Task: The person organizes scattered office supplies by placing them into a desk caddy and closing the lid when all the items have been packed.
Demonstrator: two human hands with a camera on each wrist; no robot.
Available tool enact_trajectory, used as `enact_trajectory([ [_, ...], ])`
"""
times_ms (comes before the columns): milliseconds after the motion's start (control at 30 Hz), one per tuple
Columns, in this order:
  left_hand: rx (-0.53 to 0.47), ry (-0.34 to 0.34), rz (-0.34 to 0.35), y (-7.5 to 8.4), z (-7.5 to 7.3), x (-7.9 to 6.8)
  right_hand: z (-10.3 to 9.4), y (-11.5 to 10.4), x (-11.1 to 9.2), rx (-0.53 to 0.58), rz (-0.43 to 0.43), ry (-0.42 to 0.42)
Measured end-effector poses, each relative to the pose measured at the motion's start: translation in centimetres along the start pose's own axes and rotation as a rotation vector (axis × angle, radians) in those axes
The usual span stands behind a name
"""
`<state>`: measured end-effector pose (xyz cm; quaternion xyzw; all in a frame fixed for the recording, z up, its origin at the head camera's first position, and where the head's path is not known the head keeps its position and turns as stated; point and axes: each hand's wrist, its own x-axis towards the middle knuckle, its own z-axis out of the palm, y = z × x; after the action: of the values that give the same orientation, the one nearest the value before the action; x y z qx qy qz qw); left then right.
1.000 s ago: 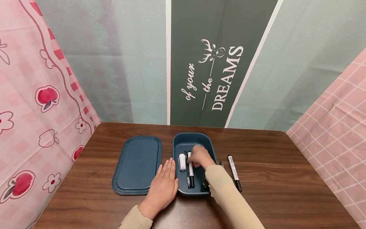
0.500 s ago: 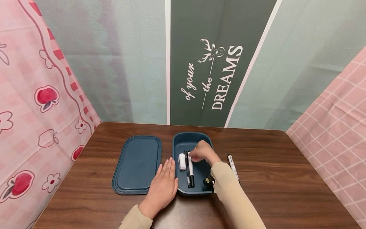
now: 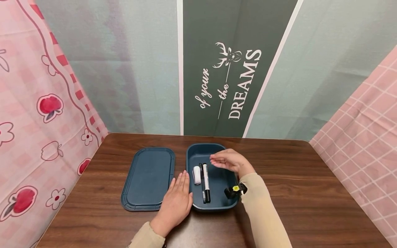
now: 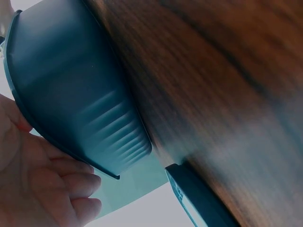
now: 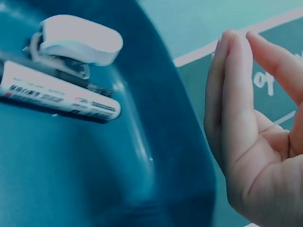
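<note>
A dark blue box [image 3: 219,179] stands without its lid on the table. Inside lie a black-and-white marker [image 3: 206,181], a slim black pen [image 3: 203,187] and what looks like a small white stapler [image 3: 196,175], side by side toward the left wall. My left hand [image 3: 176,198] rests along the box's left side, fingers straight; in the left wrist view its fingers lie at the rim of the box wall [image 4: 71,85]. Over the box's far right rim hovers my right hand [image 3: 229,160], holding nothing, fingers extended and thumb near the fingertips [image 5: 229,40].
The matching blue lid [image 3: 150,179] lies flat left of the box, close to my left hand. A small black wrist camera [image 3: 235,189] overlaps the box's right side. Behind the wooden table [image 3: 297,193] hangs a printed curtain [image 3: 149,86].
My right hand has let go of the marker in the box and moved up and right to the rim. The other marker on the table is now hidden behind the right arm. Left hand unchanged.
</note>
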<state>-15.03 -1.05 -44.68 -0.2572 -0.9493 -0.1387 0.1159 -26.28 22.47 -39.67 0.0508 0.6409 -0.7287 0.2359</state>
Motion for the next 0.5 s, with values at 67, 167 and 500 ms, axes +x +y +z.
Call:
enact_trajectory([
  [67, 0.001, 0.003, 0.003, 0.0, 0.0, 0.0, -0.6, -0.3, -0.3, 0.067, -0.014, -0.009],
  [167, 0.004, 0.003, 0.005, 0.0, 0.0, 0.0, -1.6, -0.7, -1.0, 0.13, -0.043, -0.028],
  [500, -0.003, -0.013, -0.001, -0.1, 0.0, -0.1, -5.9, -1.6, -3.4, 0.102, -0.086, -0.066],
])
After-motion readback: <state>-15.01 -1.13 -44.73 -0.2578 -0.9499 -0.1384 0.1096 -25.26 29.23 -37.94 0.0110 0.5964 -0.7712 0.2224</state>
